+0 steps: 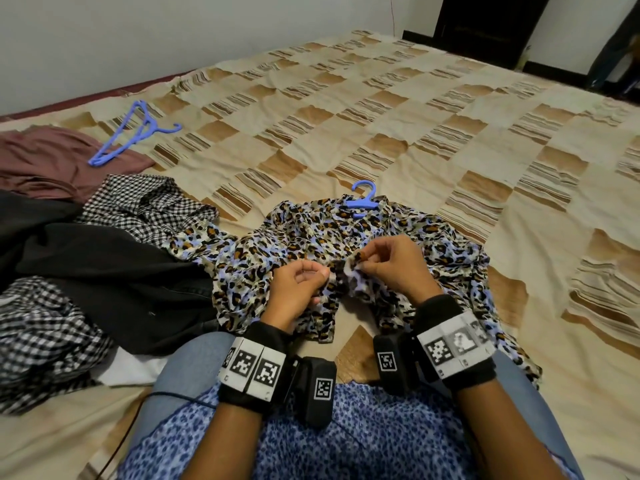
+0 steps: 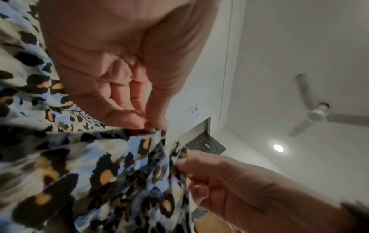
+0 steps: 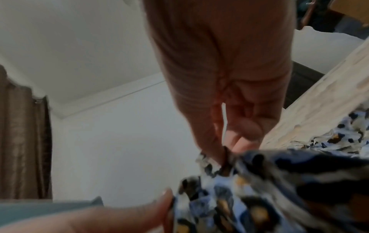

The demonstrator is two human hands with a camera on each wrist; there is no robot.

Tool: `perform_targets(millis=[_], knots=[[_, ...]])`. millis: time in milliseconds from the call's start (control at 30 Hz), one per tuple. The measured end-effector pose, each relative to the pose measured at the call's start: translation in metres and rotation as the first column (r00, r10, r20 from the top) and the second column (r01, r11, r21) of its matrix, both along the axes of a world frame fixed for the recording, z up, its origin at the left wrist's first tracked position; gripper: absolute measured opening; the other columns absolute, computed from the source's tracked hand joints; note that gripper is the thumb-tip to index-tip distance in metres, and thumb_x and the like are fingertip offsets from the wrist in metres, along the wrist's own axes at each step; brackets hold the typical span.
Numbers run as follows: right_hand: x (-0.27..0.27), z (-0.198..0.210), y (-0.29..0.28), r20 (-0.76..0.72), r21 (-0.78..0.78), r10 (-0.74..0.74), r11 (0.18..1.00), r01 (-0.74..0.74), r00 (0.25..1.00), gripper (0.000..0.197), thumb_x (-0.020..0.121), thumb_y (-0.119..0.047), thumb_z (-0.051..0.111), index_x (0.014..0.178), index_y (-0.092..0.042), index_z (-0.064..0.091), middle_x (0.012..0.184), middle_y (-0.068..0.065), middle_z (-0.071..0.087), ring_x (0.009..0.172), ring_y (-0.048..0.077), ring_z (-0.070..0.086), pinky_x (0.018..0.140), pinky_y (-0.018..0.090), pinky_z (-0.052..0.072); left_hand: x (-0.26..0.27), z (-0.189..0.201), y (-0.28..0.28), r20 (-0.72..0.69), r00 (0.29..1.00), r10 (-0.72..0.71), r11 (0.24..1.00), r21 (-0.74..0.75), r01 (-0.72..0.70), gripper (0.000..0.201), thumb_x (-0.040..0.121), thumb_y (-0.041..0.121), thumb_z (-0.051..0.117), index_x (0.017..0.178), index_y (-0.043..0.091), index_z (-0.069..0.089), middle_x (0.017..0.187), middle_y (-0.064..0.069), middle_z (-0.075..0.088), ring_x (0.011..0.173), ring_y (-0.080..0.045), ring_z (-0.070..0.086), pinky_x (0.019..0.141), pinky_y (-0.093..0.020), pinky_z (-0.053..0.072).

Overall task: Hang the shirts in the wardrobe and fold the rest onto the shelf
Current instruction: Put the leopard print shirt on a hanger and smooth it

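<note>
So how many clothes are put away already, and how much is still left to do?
None look put away yet. The leopard-print shirt lies on the bed with a blue hanger in its neck. The left hand and right hand each pinch its front edges, perhaps buttoning it. Still waiting: the checked clothes, the black garment, the maroon one and spare hangers.

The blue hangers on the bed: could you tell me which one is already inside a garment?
The blue hanger in the collar of the leopard-print shirt, only its hook and shoulders showing. The other blue hanger lies bare, far left, partly on the maroon garment.
</note>
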State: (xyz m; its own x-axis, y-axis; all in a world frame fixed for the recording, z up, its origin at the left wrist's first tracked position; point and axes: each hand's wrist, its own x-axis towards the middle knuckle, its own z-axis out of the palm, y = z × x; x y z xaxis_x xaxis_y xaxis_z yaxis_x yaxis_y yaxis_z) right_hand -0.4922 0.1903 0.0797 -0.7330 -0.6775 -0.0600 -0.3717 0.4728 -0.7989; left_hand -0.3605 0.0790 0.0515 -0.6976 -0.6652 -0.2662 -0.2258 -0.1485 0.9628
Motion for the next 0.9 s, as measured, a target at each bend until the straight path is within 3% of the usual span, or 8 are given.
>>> perform_targets(millis=[67,133,333,433,567,667,800,900], knots=[[0.002,-0.002,0.000,-0.290,0.026,-0.142,0.987,0.156,0.947,0.014,0.079,0.003,0.063,0.077,-0.011,0.064,0.072,-0.001,0.060,0.069,0.014,0.055,0.068,0.024,0.045,0.001,0.002,0.002,-0.034,0.999,-0.031,0.999,0.009,0.031,0.010,0.091,0.010,0.057,0.086,0.017,0.062,0.073,-0.001,0.057,0.061,-0.006,0.052,0.053,-0.015,0.051],[0.004,-0.002,0.000,-0.386,-0.008,-0.159,0.986,0.169,0.909,0.011,0.078,0.002,0.062,0.078,-0.009,0.063,0.074,0.001,0.061,0.071,0.016,0.055,0.069,0.028,0.045,0.000,0.003,0.004,-0.054,0.997,-0.056,0.998,-0.010,0.056,0.015,0.093,0.007,0.054,0.088,0.017,0.064,0.069,0.001,0.053,0.058,-0.007,0.050,0.056,-0.017,0.052],[0.010,0.006,-0.005,0.044,-0.140,-0.051,0.989,0.056,0.998,0.022,0.074,0.000,0.071,0.071,-0.020,0.062,0.068,0.004,0.065,0.066,0.016,0.062,0.078,0.037,0.056,-0.004,0.002,0.006,-0.068,0.998,-0.011,0.999,-0.031,0.009,0.017,0.093,0.005,0.053,0.089,0.017,0.065,0.066,-0.002,0.049,0.056,-0.009,0.048,0.050,-0.016,0.050],[0.013,0.004,-0.007,0.099,-0.159,-0.091,0.982,0.106,0.991,0.022,0.077,0.002,0.066,0.072,-0.020,0.063,0.069,0.003,0.064,0.068,0.019,0.062,0.077,0.040,0.057,-0.005,0.002,0.005,-0.081,0.996,0.046,0.999,-0.026,-0.048,0.010,0.091,0.006,0.056,0.089,0.016,0.060,0.064,-0.002,0.048,0.054,-0.008,0.049,0.050,-0.021,0.050],[0.015,0.005,-0.009,-0.214,-0.284,-0.357,0.913,0.292,0.909,0.011,0.080,-0.001,0.063,0.082,-0.012,0.061,0.078,0.000,0.059,0.070,0.012,0.051,0.064,0.021,0.040,-0.005,0.002,0.007,-0.095,0.995,0.017,0.996,-0.087,-0.025,0.014,0.093,0.003,0.052,0.087,0.012,0.062,0.064,-0.004,0.039,0.057,-0.013,0.043,0.048,-0.017,0.049],[0.016,0.006,-0.010,-0.395,-0.267,-0.323,0.936,0.229,0.860,0.008,0.080,-0.002,0.063,0.083,-0.008,0.059,0.078,0.002,0.058,0.070,0.015,0.050,0.064,0.024,0.038,-0.007,0.000,0.009,-0.080,0.997,0.014,0.989,-0.145,-0.025,0.014,0.094,0.004,0.051,0.098,0.005,0.065,0.070,-0.006,0.047,0.056,-0.010,0.046,0.047,-0.012,0.048],[0.019,0.000,-0.012,0.072,-0.115,-0.133,0.983,0.140,0.989,0.010,0.078,-0.003,0.068,0.077,-0.011,0.063,0.066,0.000,0.060,0.055,0.006,0.051,0.059,0.017,0.045,-0.008,-0.002,0.008,-0.066,0.998,-0.003,0.987,-0.160,-0.008,0.017,0.093,0.006,0.053,0.103,0.004,0.065,0.074,-0.001,0.054,0.051,0.001,0.052,0.052,-0.013,0.050],[0.024,0.002,-0.012,0.446,-0.175,-0.046,0.975,0.138,0.894,0.010,0.081,0.000,0.067,0.077,-0.008,0.063,0.066,0.005,0.061,0.049,0.011,0.054,0.052,0.018,0.049,-0.008,-0.003,0.008,-0.068,0.998,0.012,0.987,-0.158,-0.023,0.015,0.092,0.006,0.054,0.102,0.004,0.065,0.072,-0.001,0.053,0.055,-0.001,0.052,0.051,-0.013,0.051]])
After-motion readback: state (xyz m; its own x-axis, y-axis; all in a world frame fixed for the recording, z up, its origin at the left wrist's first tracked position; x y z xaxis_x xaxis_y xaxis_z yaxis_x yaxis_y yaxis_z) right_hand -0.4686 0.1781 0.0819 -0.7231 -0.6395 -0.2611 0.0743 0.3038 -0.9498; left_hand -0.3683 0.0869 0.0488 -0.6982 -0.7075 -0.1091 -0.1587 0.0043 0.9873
